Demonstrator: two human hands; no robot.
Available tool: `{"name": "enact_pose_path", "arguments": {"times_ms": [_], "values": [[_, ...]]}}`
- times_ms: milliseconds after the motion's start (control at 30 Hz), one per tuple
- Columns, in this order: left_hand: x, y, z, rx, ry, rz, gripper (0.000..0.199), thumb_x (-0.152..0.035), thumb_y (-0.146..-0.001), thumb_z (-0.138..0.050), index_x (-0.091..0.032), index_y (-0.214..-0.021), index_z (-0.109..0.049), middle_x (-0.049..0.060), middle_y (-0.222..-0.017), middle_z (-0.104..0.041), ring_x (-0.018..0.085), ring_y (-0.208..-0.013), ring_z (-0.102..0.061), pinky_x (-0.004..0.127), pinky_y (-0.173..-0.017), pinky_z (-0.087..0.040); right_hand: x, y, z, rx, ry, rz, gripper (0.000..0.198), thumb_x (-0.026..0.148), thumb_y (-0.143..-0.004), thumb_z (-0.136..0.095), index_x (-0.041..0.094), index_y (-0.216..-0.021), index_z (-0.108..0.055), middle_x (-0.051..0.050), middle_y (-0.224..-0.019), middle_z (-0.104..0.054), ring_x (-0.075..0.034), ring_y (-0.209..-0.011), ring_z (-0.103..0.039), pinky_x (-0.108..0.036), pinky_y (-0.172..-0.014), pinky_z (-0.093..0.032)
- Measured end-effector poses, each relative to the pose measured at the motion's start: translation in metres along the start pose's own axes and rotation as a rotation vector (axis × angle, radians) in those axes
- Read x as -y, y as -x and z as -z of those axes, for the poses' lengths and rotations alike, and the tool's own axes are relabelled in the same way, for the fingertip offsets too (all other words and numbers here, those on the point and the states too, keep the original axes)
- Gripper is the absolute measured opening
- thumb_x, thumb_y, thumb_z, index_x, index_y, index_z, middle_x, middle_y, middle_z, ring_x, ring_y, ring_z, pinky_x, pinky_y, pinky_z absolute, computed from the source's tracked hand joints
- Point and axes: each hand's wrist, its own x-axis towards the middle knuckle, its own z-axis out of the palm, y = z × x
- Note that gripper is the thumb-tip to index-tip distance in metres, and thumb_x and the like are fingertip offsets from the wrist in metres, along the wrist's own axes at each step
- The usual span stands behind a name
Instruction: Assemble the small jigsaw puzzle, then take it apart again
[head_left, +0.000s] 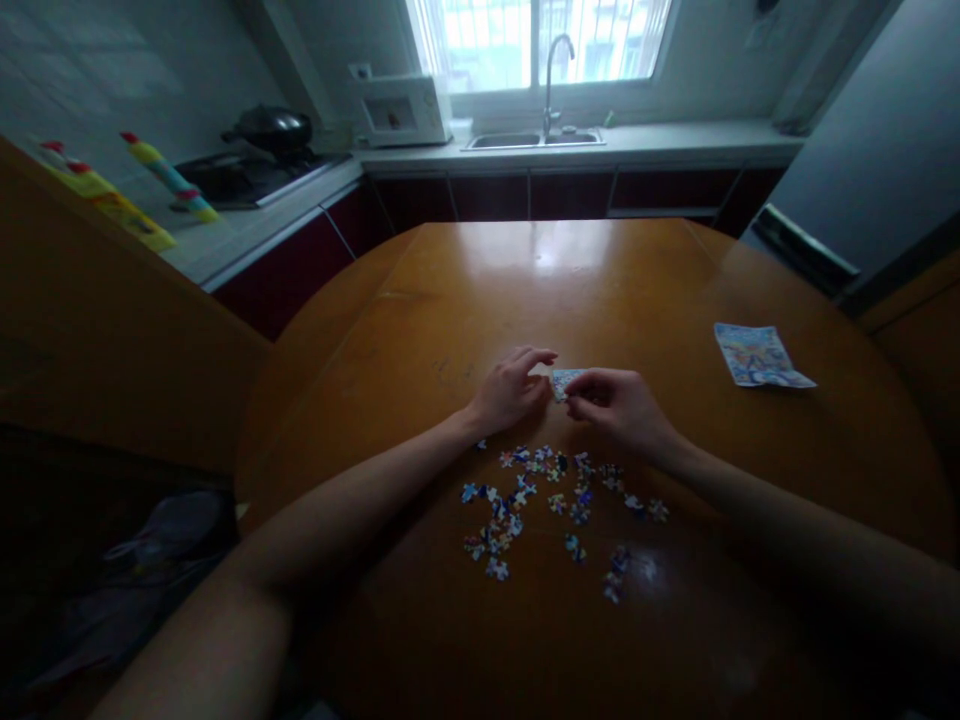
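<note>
A small joined section of jigsaw puzzle (564, 381) lies flat on the wooden table (480, 300), partly hidden behind my right hand. My left hand (511, 388) rests just left of that section, its fingers apart and holding nothing. At the section's near edge, my right hand (621, 408) has thumb and forefinger pinched together on a puzzle piece, mostly covered by the fingertips. Several loose puzzle pieces (499, 530) are scattered on the table nearer to me, below both hands. More loose pieces (582, 490) lie under my right forearm's side.
A creased, colourful picture sheet (759, 355) lies on the table's right side. Beyond the table stand a counter with a sink (502, 141), a white microwave (397, 110) and a stove with a dark wok (274, 130). Cleaner bottles (169, 175) stand at left.
</note>
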Motion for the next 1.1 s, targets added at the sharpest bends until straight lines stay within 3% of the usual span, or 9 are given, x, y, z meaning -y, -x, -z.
{"name": "enact_pose_path", "arguments": {"times_ms": [67, 233, 467, 733, 833, 933, 1100], "values": [[-0.004, -0.001, 0.002, -0.026, -0.029, -0.071, 0.024, -0.015, -0.09, -0.066, -0.018, -0.114, -0.064, 0.007, -0.107, -0.069, 0.021, -0.103, -0.063, 0.04, -0.091, -0.054, -0.012, -0.013, 0.009, -0.106, -0.1, -0.092, 0.014, 0.029, -0.074, -0.076, 0.017, -0.079, -0.07, -0.004, -0.075, -0.072, -0.019, -0.069, -0.068, -0.035, -0.067, -0.054], [-0.012, -0.001, 0.004, -0.069, -0.094, -0.223, 0.02, -0.031, -0.09, -0.073, -0.02, -0.106, -0.068, 0.005, -0.095, -0.069, 0.02, -0.092, -0.06, 0.036, -0.083, -0.053, -0.024, -0.018, 0.013, -0.276, -0.136, -0.105, 0.022, 0.036, -0.067, -0.083, 0.018, -0.077, -0.073, -0.004, -0.074, -0.073, -0.017, -0.067, -0.064, -0.033, -0.065, -0.053], [-0.018, -0.001, 0.004, -0.128, -0.107, -0.291, 0.02, -0.035, -0.087, -0.076, -0.021, -0.101, -0.07, 0.003, -0.089, -0.068, 0.018, -0.086, -0.059, 0.033, -0.076, -0.052, -0.013, -0.009, 0.004, -0.193, -0.346, -0.199, 0.023, 0.036, -0.066, -0.086, 0.019, -0.076, -0.073, -0.004, -0.073, -0.074, -0.017, -0.066, -0.068, -0.036, -0.07, -0.058], [-0.019, 0.0, 0.007, -0.111, -0.11, -0.25, 0.01, -0.03, -0.089, -0.072, -0.021, -0.094, -0.07, 0.003, -0.085, -0.07, 0.018, -0.084, -0.059, 0.033, -0.075, -0.051, -0.015, -0.007, 0.004, -0.151, -0.301, -0.187, 0.022, 0.036, -0.071, -0.082, 0.017, -0.08, -0.076, -0.006, -0.074, -0.075, -0.018, -0.068, -0.069, -0.035, -0.069, -0.057], [-0.02, 0.0, 0.008, -0.1, -0.117, -0.219, 0.009, -0.03, -0.088, -0.072, -0.022, -0.092, -0.07, 0.003, -0.085, -0.07, 0.019, -0.084, -0.059, 0.034, -0.076, -0.051, -0.018, -0.008, 0.007, -0.191, -0.167, -0.059, 0.018, 0.035, -0.078, -0.076, 0.017, -0.083, -0.075, -0.007, -0.078, -0.075, -0.019, -0.071, -0.068, -0.036, -0.07, -0.057], [-0.019, 0.0, 0.008, -0.099, -0.113, -0.193, 0.01, -0.032, -0.087, -0.072, -0.023, -0.091, -0.07, 0.003, -0.085, -0.07, 0.019, -0.084, -0.059, 0.035, -0.077, -0.051, -0.021, -0.008, 0.015, -0.222, 0.081, 0.184, 0.01, 0.028, -0.084, -0.072, 0.019, -0.086, -0.073, -0.007, -0.087, -0.073, -0.02, -0.082, -0.067, -0.037, -0.074, -0.056], [-0.018, 0.0, 0.008, -0.091, -0.104, -0.19, 0.01, -0.032, -0.086, -0.072, -0.023, -0.09, -0.071, 0.003, -0.084, -0.07, 0.019, -0.084, -0.06, 0.035, -0.077, -0.051, -0.024, -0.007, 0.022, -0.069, 0.247, 0.482, 0.006, 0.021, -0.089, -0.066, 0.022, -0.092, -0.071, -0.007, -0.096, -0.07, -0.02, -0.09, -0.066, -0.038, -0.082, -0.055]]}}
